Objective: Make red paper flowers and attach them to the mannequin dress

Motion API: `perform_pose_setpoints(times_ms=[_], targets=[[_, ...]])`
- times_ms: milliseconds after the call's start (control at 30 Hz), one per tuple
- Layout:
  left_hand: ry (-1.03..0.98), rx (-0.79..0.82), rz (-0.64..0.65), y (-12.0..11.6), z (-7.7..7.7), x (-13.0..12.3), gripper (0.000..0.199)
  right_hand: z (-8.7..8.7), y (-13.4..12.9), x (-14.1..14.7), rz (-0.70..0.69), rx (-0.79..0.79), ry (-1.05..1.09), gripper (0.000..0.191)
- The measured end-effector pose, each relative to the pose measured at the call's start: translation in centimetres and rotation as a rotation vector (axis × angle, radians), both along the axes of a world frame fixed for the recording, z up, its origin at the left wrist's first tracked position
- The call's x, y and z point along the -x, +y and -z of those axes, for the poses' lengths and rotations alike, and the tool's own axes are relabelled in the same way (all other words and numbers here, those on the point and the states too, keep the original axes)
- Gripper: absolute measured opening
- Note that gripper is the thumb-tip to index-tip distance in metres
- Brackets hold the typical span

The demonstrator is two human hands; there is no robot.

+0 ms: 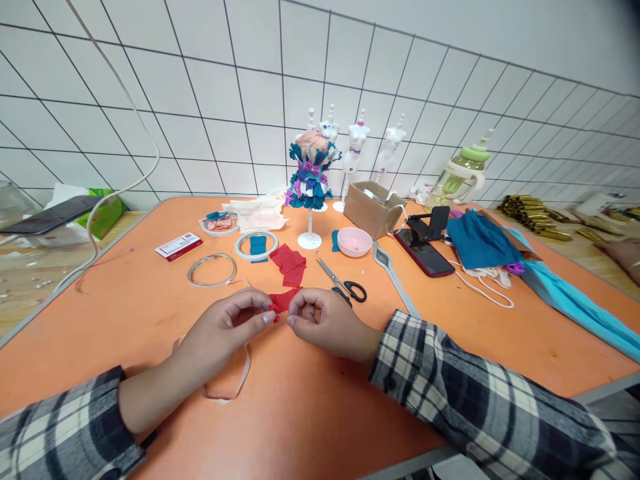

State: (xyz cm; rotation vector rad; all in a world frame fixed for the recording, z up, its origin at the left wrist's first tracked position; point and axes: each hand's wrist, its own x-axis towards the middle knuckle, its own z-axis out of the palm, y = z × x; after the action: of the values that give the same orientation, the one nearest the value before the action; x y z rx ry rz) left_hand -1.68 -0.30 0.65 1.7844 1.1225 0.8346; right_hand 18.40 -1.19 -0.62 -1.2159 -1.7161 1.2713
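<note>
Between thumb and fingertips, my left hand (225,323) pinches a small bunched piece of red crepe paper (275,313). Close beside it, my right hand (325,319) is closed with thumb against fingers; whatever it pinches, if anything, is too small to make out. Just beyond the fingers lie flat red crepe paper pieces (289,265). Black-handled scissors (345,280) rest past my right hand. A roll of tape (212,270) sits beyond my left hand, and a thin pale strip (245,373) curls on the table under that hand.
A small dress form (309,177) in a ruffled teal, purple and peach paper dress stands at the back, with bare white forms (357,143) behind. Around it are a pink bowl (355,241), a cardboard box (373,208), a phone (425,252) and a second tape roll (241,248).
</note>
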Motion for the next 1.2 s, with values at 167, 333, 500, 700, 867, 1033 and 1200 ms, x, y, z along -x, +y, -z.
perform_pose_setpoints(times_ms=[167, 333, 500, 700, 867, 1033, 1200], targets=[[0.018, -0.03, 0.007, 0.04, 0.34, 0.01, 0.02, -0.63, -0.14, 0.01, 0.019, -0.02, 0.004, 0.014], [-0.012, 0.007, 0.034, 0.0, 0.67, 0.16, 0.017, -0.49, -0.16, 0.29, 0.023, 0.009, 0.011, 0.011], [-0.12, 0.088, 0.016, -0.09, 0.33, 0.05, 0.016, -0.09, -0.05, 0.4, 0.021, 0.046, 0.045, 0.015], [-0.155, 0.146, 0.0, -0.14, 0.23, -0.04, 0.016, -0.06, -0.03, 0.35, 0.041, -0.007, 0.033, 0.013], [-0.128, 0.169, -0.005, -0.19, 0.33, -0.08, 0.017, -0.17, 0.05, 0.15, 0.044, -0.11, 0.025, 0.008], [-0.05, 0.146, -0.008, -0.27, 0.41, -0.19, 0.021, -0.02, 0.05, 0.02, 0.071, -0.089, 0.063, 0.017], [0.175, 0.027, 0.027, -0.47, 0.69, -0.11, 0.023, -0.08, -0.05, -0.04, 0.008, -0.295, -0.049, 0.01]])
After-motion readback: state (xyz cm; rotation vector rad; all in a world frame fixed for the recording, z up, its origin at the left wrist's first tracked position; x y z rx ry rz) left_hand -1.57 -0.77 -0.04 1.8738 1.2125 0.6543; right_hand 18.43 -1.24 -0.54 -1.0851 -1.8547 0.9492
